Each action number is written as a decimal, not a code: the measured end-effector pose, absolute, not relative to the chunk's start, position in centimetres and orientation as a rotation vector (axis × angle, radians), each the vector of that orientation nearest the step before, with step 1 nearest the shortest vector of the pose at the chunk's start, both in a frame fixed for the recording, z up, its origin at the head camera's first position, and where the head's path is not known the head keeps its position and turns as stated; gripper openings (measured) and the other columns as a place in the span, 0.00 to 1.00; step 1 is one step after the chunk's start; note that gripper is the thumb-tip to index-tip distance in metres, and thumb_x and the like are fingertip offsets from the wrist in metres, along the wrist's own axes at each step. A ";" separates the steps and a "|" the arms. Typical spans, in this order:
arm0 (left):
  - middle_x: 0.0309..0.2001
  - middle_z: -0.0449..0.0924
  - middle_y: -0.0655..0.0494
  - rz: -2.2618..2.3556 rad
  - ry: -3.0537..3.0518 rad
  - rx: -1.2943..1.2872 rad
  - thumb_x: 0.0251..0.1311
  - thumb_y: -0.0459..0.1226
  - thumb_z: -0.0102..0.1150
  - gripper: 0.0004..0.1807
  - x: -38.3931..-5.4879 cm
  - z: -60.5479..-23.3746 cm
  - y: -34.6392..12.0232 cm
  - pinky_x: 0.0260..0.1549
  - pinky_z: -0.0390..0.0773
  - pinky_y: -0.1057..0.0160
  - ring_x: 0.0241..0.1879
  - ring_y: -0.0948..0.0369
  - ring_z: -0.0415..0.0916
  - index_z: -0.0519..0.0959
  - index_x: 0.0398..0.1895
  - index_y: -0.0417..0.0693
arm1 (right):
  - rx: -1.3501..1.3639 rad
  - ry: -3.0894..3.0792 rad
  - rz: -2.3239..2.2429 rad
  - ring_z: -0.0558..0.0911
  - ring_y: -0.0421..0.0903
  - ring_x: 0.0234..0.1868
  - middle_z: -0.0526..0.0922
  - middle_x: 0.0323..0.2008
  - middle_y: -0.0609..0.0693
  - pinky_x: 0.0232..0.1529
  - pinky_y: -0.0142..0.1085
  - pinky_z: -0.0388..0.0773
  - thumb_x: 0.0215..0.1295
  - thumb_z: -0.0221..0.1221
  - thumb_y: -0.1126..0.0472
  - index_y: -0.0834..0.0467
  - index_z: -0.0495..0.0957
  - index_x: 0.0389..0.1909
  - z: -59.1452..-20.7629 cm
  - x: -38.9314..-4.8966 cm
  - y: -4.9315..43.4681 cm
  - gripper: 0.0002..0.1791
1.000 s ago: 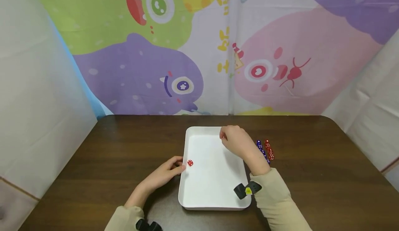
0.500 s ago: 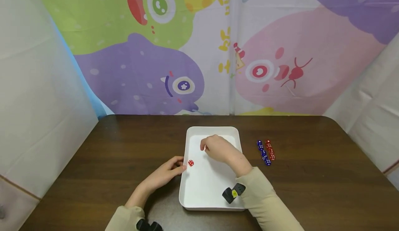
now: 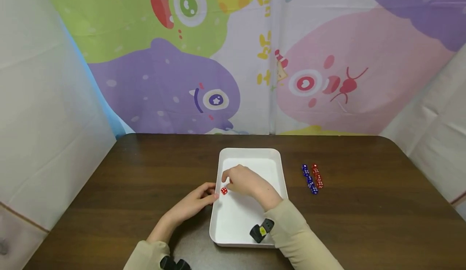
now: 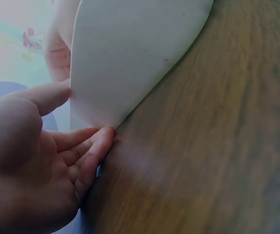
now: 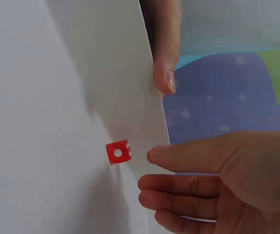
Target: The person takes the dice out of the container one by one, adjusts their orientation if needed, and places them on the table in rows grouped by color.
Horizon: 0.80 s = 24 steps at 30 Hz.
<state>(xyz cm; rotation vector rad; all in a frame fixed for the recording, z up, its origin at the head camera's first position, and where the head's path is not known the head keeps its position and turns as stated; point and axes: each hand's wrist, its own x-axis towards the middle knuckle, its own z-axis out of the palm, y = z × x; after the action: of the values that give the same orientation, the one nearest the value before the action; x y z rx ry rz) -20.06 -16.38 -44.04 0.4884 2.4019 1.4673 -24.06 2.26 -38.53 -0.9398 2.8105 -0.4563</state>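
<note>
Inside the white tray (image 3: 231, 225), near its left wall, lies one red die (image 3: 223, 190); in the right wrist view the die (image 5: 118, 152) shows a single white pip. My right hand (image 3: 249, 183) hovers over the tray just beside it, thumb and fingers apart with nothing between them, a small gap from the die. At the tray's left side, my left hand (image 3: 194, 202) touches it. The left wrist view shows that hand's thumb (image 4: 57, 96) at the rim and its extended fingertips against the outer wall near the table.
To the right of the tray, a row of blue dice (image 3: 309, 179) and a row of red dice (image 3: 317, 176) lie on the dark wooden table (image 3: 367, 205). A cartoon-printed curtain (image 3: 255, 112) hangs behind the table's far edge, with white cloth at both sides.
My right hand has travelled left and a little toward me, from the tray's far right rim to beside the red die. The left hand and the die have stayed in place.
</note>
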 end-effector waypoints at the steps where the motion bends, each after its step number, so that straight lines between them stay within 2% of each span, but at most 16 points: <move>1: 0.46 0.73 0.46 1.468 2.400 0.493 0.62 0.43 0.51 0.24 -20.1 -44.0 -16.4 0.42 0.70 0.61 0.43 0.59 0.70 0.66 0.57 0.38 | -0.936 2.805 -0.452 0.74 0.43 0.32 0.82 0.36 0.50 0.36 0.33 0.69 0.57 0.59 0.64 0.57 0.80 0.40 -38.6 -24.1 2.2 0.09; 8: 0.46 0.73 0.47 1.466 2.398 0.512 0.63 0.43 0.51 0.23 -20.0 -44.0 -16.3 0.41 0.70 0.62 0.41 0.60 0.70 0.66 0.57 0.39 | -0.934 2.761 -0.433 0.73 0.41 0.29 0.79 0.27 0.46 0.36 0.33 0.70 0.57 0.60 0.62 0.56 0.80 0.40 -39.0 -24.3 1.9 0.10; 11: 0.46 0.73 0.47 1.469 2.392 0.513 0.63 0.42 0.51 0.23 -20.0 -43.9 -16.4 0.40 0.70 0.63 0.41 0.60 0.69 0.66 0.57 0.39 | -0.938 2.747 -0.422 0.74 0.41 0.30 0.79 0.26 0.45 0.37 0.33 0.70 0.56 0.61 0.62 0.55 0.80 0.40 -39.1 -24.3 1.7 0.10; 24: 0.46 0.73 0.47 1.464 2.397 0.513 0.63 0.43 0.51 0.23 -20.0 -43.9 -16.3 0.41 0.70 0.62 0.42 0.59 0.69 0.66 0.57 0.39 | -0.942 2.748 -0.383 0.70 0.40 0.24 0.73 0.19 0.42 0.29 0.30 0.66 0.49 0.63 0.64 0.54 0.78 0.24 -39.9 -24.6 1.6 0.03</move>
<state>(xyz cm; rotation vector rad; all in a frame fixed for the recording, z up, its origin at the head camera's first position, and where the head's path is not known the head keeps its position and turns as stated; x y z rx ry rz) -19.97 -16.31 -43.88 0.5129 2.3965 1.4639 -24.58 1.62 -39.88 -0.9420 2.7481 -0.3826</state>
